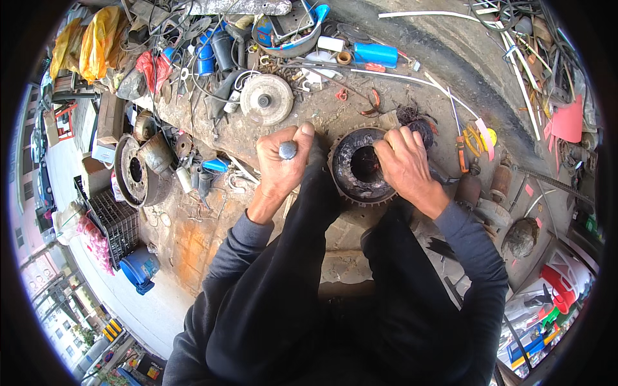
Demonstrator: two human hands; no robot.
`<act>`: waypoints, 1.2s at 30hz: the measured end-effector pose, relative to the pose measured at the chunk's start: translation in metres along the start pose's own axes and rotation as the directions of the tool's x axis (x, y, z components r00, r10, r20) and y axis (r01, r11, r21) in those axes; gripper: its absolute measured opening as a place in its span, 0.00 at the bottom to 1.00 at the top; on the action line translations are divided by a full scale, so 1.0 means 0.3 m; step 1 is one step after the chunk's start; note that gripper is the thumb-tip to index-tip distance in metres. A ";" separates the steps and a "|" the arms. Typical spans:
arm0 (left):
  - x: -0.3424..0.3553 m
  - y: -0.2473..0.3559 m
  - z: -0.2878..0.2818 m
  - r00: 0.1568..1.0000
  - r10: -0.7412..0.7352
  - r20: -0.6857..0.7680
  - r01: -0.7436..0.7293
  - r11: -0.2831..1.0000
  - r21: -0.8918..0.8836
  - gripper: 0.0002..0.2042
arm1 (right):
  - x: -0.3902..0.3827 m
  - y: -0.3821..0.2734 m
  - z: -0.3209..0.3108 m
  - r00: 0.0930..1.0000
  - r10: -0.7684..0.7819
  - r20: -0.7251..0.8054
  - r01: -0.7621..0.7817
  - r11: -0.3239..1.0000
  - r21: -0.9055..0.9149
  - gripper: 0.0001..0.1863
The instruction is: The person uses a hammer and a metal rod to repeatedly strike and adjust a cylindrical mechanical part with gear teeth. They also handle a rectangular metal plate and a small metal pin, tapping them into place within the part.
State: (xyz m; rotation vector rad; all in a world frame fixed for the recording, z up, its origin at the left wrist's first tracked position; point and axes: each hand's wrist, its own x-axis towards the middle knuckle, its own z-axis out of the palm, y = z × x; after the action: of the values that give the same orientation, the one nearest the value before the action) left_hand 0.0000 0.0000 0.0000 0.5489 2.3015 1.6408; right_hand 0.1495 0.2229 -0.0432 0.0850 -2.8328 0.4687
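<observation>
My left hand (281, 162) is closed in a fist around a metal rod (288, 150). Only its round, shiny end shows; the rest is hidden by the fist and my leg. Between my feet stands a heavy, round, finned metal casing (345, 168), which looks like a motor housing, with a dark hole in its middle. My right hand (410, 164) grips the casing's right rim, fingers curled over toward the hole. Left of and beyond the casing lies a round grinding-wheel-like disc (266, 100) with a hub at its centre.
An orange-handled screwdriver (461, 154) and red-handled pliers (372, 103) lie beyond and right of the casing. Wheel rims (132, 170), a black crate (113, 222) and a blue bucket (140, 269) stand left. Scrap, cables and a blue cylinder (375, 55) crowd the far side.
</observation>
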 end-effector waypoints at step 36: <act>0.000 -0.020 0.009 1.000 0.024 0.012 -0.024 0.999 0.023 0.26 | 0.120 -0.203 0.086 0.774 0.593 0.221 -0.625 0.662 0.413 0.16</act>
State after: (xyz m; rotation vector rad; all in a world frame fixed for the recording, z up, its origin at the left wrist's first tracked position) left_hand 0.0003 0.0006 -0.0064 0.5922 2.3172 1.6187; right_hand 0.1145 0.1563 -0.0382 -0.8100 -2.6724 1.3110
